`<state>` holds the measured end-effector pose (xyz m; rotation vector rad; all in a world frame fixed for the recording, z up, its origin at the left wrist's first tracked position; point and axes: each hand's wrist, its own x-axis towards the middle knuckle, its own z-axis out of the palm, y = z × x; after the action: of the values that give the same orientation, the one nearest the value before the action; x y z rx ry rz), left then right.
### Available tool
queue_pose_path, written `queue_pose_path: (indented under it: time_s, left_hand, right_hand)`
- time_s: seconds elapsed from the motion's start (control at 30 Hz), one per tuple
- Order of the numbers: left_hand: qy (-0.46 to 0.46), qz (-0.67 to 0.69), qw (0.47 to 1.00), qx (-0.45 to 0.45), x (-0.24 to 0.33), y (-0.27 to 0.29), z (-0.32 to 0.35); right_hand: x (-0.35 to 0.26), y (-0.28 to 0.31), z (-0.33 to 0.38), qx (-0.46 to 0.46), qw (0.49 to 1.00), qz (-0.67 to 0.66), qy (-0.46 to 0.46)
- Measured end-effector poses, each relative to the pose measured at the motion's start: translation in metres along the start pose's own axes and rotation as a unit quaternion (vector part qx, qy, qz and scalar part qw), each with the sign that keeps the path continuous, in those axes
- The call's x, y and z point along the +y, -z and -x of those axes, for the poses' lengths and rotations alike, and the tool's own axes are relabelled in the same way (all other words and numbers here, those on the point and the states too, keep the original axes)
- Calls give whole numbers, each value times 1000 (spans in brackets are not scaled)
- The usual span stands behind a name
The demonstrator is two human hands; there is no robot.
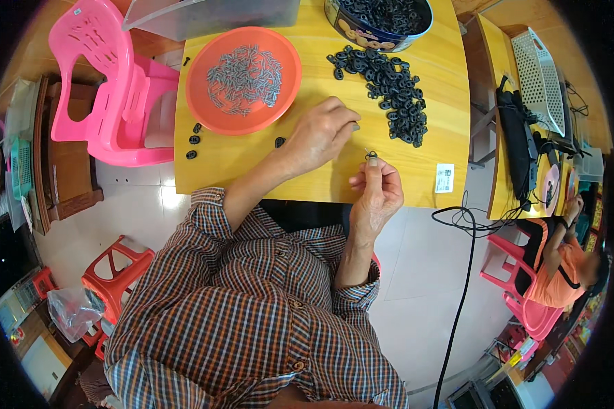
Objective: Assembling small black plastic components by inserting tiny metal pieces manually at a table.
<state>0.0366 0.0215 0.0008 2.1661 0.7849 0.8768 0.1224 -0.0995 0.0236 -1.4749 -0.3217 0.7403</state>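
My right hand [378, 191] is closed in a pinch on a small black part [370, 155] with a thin metal bit showing at its top, held over the table's near edge. To its upper left, my left hand [317, 134] has its fingers curled together, fingertips pointing right; whether something small sits in them is hidden. An orange-red plate [196, 102] beyond my left hand bears a heap of small silver screws [245, 78]. Black oval parts with holes [399, 95] lie in a long pile on the right. One more black part [280, 142] lies beside my left wrist.
On the yellow table [320, 61] stand a round tin [375, 37] full of black parts and a clear plastic box [211, 17]. A few black parts [194, 140] lie near the left edge. A pink chair [109, 102] stands left. Someone in orange [559, 273] sits far right.
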Motion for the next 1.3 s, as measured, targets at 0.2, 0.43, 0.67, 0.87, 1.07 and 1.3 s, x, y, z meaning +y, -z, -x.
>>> queue_pose_path:
  time_s: [0.2, 0.43, 0.67, 0.87, 1.07, 1.3]
  left_hand:
    - [233, 382, 893, -47, 7, 10, 10]
    - [249, 455, 852, -72, 13, 19, 14]
    - [260, 449, 852, -68, 13, 15, 18]
    - [279, 470, 834, -77, 16, 17, 18]
    - [245, 487, 835, -74, 20, 17, 18]
    - [244, 480, 837, -96, 18, 17, 19]
  right_hand:
    - [2, -1, 0, -22, 998, -47, -18]
    - [3, 0, 0, -29, 994, -96, -32]
    - [5, 0, -1, -44, 990, -124, -44]
    - [5, 1, 0, -41, 990, -123, -60]
    - [6, 0, 0, -40, 989, -134, -42]
    - [6, 0, 1, -33, 992, -117, -39]
